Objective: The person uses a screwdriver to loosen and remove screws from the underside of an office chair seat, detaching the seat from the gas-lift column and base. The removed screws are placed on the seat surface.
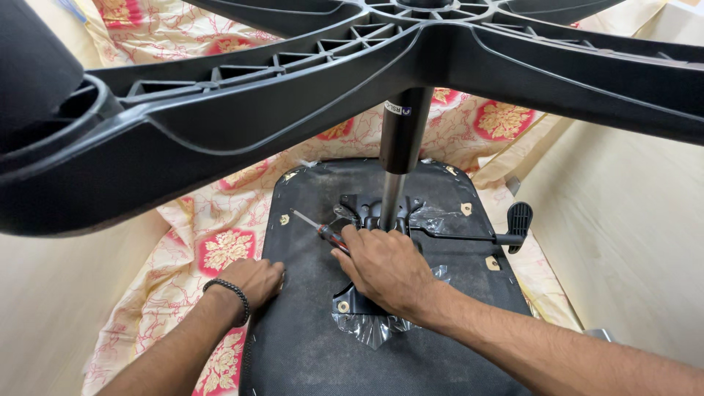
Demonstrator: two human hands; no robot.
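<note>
screwdriver (323,232) in right hand (385,268)

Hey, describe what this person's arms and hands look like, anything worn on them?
Both forearms are bare, with no sleeves in view and no gloves. The left hand has a bracelet of dark round beads around its wrist. The right hand and its wrist carry nothing: no watch, band or ring shows. No markings show on either arm.
</note>
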